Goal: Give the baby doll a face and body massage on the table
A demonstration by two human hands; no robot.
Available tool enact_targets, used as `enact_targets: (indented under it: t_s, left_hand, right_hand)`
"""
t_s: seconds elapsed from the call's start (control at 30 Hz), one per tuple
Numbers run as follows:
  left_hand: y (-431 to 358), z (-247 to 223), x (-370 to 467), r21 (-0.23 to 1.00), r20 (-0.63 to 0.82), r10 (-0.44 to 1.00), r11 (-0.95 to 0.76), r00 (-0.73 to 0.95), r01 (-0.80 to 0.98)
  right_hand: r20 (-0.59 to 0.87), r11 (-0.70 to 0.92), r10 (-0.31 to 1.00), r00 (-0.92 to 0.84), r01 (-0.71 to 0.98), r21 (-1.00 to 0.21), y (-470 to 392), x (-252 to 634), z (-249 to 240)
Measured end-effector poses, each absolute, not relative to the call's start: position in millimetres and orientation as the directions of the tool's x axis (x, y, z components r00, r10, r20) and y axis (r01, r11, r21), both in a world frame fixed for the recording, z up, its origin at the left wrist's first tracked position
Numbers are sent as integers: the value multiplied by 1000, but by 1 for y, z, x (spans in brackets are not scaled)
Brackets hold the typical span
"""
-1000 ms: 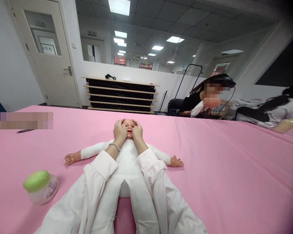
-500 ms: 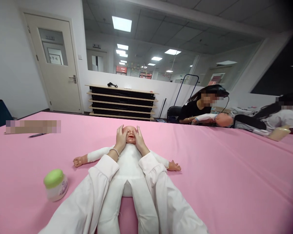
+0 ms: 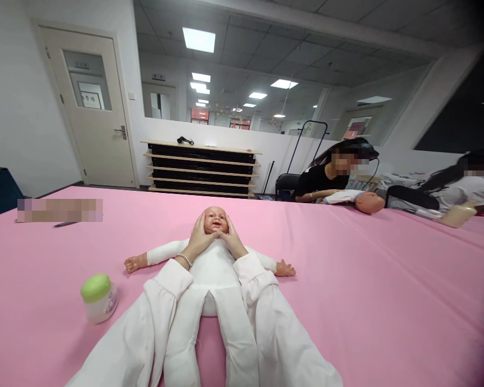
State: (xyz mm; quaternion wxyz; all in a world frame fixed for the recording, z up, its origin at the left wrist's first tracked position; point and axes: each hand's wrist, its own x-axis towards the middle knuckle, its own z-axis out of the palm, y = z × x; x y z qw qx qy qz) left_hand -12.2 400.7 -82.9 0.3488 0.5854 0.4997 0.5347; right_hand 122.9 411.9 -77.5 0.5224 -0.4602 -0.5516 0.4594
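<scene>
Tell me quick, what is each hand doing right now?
Left hand: open, cupping one cheek of the white-clothed plastic baby doll.
Right hand: open, fingers against the doll's other cheek and chin.

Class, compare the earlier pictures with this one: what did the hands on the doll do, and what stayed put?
Both hands, left and right, slid from over the doll's eyes and forehead down to its cheeks and chin, uncovering the face. They still touch the head. The doll remains on its back; the jar stays closed on the table.
</scene>
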Motion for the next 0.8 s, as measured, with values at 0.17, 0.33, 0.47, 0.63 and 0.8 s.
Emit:
enact_targets:
  t_s: [0.17, 0.33, 0.47, 0.63, 0.8]
  left_hand:
    - [401, -83, -13, 938, 287, 955, -264, -74, 225]
    - [400, -84, -15, 941, 298, 951, -277, -84, 197]
    - [401, -86, -16, 948, 289, 952, -271, -98, 168]
    - [404, -91, -18, 952, 294, 949, -281, -114, 122]
    - [407, -94, -23, 964, 262, 963, -264, -67, -19]
  right_hand:
    - [54, 54, 998, -7, -1, -999, 402, 120, -65]
    - [52, 52, 999, 12, -35, -998, 398, 120, -59]
    - [45, 47, 998, 39, -53, -997, 400, 121, -60]
    - [42, 42, 999, -2, -157, -987, 402, 124, -61]
    - [-18, -23, 1000, -22, -220, -975, 406, 125, -66]
